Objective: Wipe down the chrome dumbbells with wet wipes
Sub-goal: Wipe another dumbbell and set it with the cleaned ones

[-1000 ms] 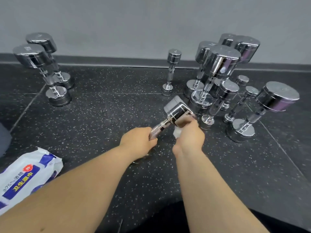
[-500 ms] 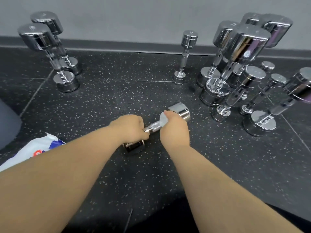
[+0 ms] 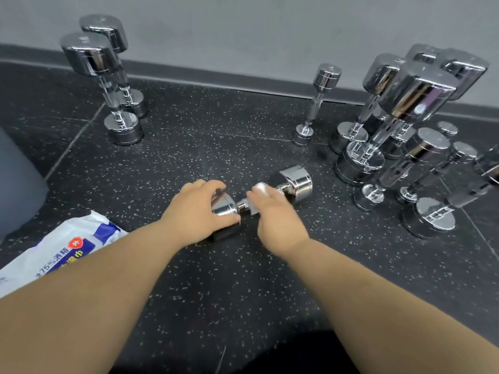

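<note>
The floor [image 3: 243, 279] is black rubber tile with pale flecks and thin straight seams. At the near left lies a pack of wipes [image 3: 67, 247], a soft, crinkled white film pouch with a blue panel and a red badge. It is partly covered by the left forearm [image 3: 81, 292].

Just beyond the pack, one chrome dumbbell [image 3: 295, 182] lies on its side on the floor, midway between the standing groups. Its heads are smooth, mirror-bright cylinders and its handle is knurled. The left hand [image 3: 197, 211] grips the near head, fingers curled over the top and thumb underneath. The right hand [image 3: 275, 214] holds a white wet wipe [image 3: 260, 188] against the handle. This hand is blurred, but its fingers appear curled around the wipe and handle.

Farther out, several chrome dumbbells stand on end:
- a left pair [image 3: 124, 128], close together, with large heads;
- a small single dumbbell [image 3: 316, 103] at centre, near the wall;
- a right cluster [image 3: 405, 103] of mixed sizes, tightly grouped.

A rounded grey object [image 3: 16, 179] sits at the left edge. A dark baseboard [image 3: 216, 76] runs below the matte grey wall [image 3: 243, 28].
</note>
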`<state>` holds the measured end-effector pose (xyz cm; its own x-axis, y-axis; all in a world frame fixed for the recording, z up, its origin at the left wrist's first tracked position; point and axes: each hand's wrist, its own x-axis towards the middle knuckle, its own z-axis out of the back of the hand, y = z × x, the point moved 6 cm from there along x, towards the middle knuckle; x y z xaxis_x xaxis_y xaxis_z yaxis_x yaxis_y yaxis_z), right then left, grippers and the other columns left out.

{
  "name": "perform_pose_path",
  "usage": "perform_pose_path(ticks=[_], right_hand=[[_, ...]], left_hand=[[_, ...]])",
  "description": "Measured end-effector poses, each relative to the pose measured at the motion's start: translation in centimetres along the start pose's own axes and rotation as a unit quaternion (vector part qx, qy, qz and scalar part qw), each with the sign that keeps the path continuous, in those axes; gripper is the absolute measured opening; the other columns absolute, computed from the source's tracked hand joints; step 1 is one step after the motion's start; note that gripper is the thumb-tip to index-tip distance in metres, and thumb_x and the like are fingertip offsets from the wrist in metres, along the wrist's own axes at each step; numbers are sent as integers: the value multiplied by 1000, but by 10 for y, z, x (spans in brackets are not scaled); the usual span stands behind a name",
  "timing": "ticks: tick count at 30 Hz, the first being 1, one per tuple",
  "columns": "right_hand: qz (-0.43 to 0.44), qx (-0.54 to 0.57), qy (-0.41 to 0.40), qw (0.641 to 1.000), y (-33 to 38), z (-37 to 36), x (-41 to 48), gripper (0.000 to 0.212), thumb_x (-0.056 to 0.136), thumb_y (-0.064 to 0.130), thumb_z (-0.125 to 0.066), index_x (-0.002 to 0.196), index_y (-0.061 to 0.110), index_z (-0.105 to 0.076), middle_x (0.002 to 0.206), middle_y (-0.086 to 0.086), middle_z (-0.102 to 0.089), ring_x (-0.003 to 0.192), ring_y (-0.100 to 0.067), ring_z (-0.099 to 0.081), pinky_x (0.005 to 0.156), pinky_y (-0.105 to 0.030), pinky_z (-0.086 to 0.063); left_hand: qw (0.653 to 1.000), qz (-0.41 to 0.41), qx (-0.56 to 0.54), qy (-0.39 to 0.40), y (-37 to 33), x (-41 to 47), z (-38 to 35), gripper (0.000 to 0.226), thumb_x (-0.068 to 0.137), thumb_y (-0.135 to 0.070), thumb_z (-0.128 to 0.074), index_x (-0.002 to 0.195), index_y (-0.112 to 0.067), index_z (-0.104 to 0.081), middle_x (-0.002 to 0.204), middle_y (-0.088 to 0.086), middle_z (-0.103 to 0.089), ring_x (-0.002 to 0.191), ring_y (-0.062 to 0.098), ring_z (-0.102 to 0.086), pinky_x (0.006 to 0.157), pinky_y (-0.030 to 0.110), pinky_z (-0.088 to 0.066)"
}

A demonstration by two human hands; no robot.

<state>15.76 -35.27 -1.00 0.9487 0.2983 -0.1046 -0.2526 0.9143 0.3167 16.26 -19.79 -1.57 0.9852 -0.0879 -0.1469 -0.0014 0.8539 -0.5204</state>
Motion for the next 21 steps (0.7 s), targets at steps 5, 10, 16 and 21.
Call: perform_pose_path(ticks=[5,10,16,21], right_hand=[[53,-37,22,998,7,-9,37,43,86,-10,-47,124,8,-56,150,-12,-34,124,-32,-47,99,-41,-45],[43,-27,-28,998,4,-2,56,39,88,-1,-47,123,12,-59,120,-6,-58,109,-28,-53,86,-27,-40],[39,-171,-55,983,-10,9,71,22,89,4,-49,105,13,-61,106,-5,-61,103,-26,-54,89,-34,-43],[144,-62,-7,988,27,-29,52,68,90,-6,-43,154,9,-24,161,-7,-24,149,-21,-18,120,-28,0]], left_hand=[[1000,27,-10,-11,11,7,-6,58,99,-54,-40,150,-28,-34,152,-6,-38,137,22,-31,110,39,-31],[997,51,-43,-46,21,23,-6,46,101,-47,-26,131,-27,-54,135,-3,-51,124,25,-40,104,42,-36],[991,58,-54,-104,23,30,4,34,104,-37,-29,104,-28,-61,122,-3,-52,111,23,-43,91,34,-37],[979,-14,9,-205,9,13,10,26,97,-38,-51,114,-19,-58,117,-5,-55,101,20,-49,89,35,-39]])
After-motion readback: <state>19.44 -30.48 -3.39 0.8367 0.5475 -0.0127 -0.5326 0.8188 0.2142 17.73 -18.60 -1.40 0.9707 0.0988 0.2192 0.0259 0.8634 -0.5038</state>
